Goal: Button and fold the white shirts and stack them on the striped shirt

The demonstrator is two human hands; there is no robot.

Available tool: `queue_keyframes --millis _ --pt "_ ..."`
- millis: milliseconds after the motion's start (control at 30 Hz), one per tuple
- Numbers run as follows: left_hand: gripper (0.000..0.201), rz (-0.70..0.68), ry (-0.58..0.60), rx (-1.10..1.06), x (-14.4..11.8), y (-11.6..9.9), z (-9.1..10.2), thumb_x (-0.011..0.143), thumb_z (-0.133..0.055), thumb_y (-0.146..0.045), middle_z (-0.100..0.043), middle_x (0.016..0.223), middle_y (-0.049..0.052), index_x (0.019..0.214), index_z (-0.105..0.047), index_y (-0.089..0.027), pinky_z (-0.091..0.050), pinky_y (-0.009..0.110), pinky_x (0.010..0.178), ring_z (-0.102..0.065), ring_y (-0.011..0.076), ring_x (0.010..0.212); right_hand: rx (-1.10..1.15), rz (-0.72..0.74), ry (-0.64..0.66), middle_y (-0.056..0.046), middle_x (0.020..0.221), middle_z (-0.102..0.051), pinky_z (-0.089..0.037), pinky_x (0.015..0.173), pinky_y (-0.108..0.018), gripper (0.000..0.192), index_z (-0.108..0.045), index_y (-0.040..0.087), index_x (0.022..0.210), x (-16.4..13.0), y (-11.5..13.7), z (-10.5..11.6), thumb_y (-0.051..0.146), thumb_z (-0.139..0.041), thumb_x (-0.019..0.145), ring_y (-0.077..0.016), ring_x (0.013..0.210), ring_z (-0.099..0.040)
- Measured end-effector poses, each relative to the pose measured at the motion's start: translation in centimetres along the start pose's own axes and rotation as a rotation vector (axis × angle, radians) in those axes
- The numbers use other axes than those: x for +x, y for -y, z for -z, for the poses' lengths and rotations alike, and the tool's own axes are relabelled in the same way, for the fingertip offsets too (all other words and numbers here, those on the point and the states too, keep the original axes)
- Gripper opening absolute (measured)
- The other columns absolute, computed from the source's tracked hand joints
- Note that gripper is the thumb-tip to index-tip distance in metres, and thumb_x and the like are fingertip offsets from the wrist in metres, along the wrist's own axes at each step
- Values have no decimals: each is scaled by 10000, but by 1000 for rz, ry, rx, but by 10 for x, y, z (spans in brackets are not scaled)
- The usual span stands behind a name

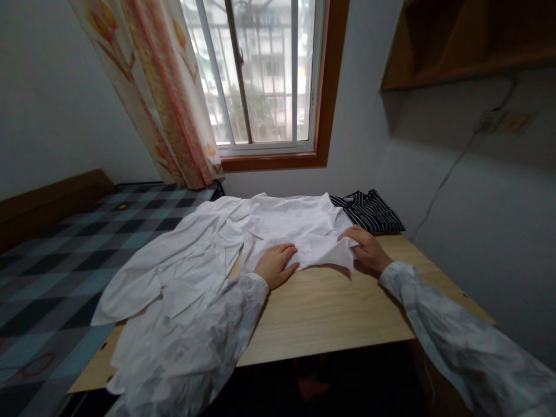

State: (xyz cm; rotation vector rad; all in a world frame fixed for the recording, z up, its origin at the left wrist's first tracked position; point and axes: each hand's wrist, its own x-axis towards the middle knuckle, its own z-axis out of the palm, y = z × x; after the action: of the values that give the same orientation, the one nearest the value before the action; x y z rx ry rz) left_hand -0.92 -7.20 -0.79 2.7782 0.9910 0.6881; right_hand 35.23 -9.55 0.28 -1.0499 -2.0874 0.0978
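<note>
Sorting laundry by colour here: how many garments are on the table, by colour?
White: 1, the white shirt, spread out, with the left hand flat on it and the right hand on its edge.
Black-and-white striped: 1, the striped garment, folded at the far corner of the table.
Total: 2.

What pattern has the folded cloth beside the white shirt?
Dark with thin white stripes, seen in the head view.
</note>
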Motion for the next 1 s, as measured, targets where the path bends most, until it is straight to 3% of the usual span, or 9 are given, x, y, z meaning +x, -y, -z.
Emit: queue_keyframes --millis 100,200,367,500,600,667,767,867,1000 --pt "423 -4 -5 -3 0 1 -2 1044 -586 -443 -656 1478 149 1399 -651 -223 -488 515 1186 -619 316 1364 -18 -342 0 -64 779 -723 -478 704 -349 504 -706 211 784 15 -6 -11 507 -417 1070 -245 745 -650" --pt "428 -3 -12 -6 -1 2 -3 1042 -589 -448 -654 1481 147 1404 -650 -227 -487 520 1187 -617 316 1366 -196 -506 34 -49 742 -716 -438 676 -331 475 -729 221 816 23 -11 -22 624 -561 1001 -227 693 -637" --pt "443 3 -18 1 -1 1 -3 1044 -586 -475 -654 1478 144 1406 -647 -227 -486 508 1186 -616 313 1367 -329 -216 -8 -126 1044 -776 -498 973 -440 391 -736 198 1152 18 -5 -28 531 -681 955 -312 1006 -692" --pt "443 10 -23 -4 -1 -3 0 1028 -609 -501 -666 1460 135 1381 -665 -238 -498 500 1161 -629 314 1341 -239 55 47 -145 1374 -705 -373 1222 -552 455 -664 209 1350 11 10 -25 370 -703 926 -350 1292 -621" --pt "376 40 -49 -16 4 -6 4 1014 -630 -485 -702 1389 122 1292 -707 -243 -515 475 1117 -661 304 1270 -118 169 117 -127 1497 -642 -350 1259 -553 577 -599 229 1472 13 20 -28 250 -673 900 -326 1390 -573" --pt "298 104 -67 -20 11 -10 5 1018 -622 -471 -747 1234 108 1163 -743 -240 -542 442 1039 -702 284 1144 -68 184 135 -121 1468 -663 -387 1232 -545 535 -631 243 1441 17 23 -34 231 -670 908 -318 1370 -589" --pt "270 257 -57 -27 29 -13 3 1012 -631 -475 -749 1014 76 1052 -749 -235 -564 389 882 -726 248 926 -18 131 144 -89 1239 -771 -423 1190 -537 248 -733 264 1212 25 20 -46 264 -663 973 -292 1190 -685" --pt "316 378 -50 -5 47 -12 -6 973 -691 -480 -721 1215 97 1174 -721 -239 -562 375 822 -737 241 909 17 33 77 -72 1052 -791 -490 1092 -501 118 -735 252 1057 34 15 -59 345 -682 1005 -277 1032 -712" --pt "323 417 -36 58 60 -5 -19 981 -686 -466 -652 1366 120 1215 -704 -244 -558 384 811 -745 265 978 -55 -60 -35 -97 1127 -760 -524 998 -452 203 -696 237 1139 39 13 -71 376 -706 990 -288 1067 -684"
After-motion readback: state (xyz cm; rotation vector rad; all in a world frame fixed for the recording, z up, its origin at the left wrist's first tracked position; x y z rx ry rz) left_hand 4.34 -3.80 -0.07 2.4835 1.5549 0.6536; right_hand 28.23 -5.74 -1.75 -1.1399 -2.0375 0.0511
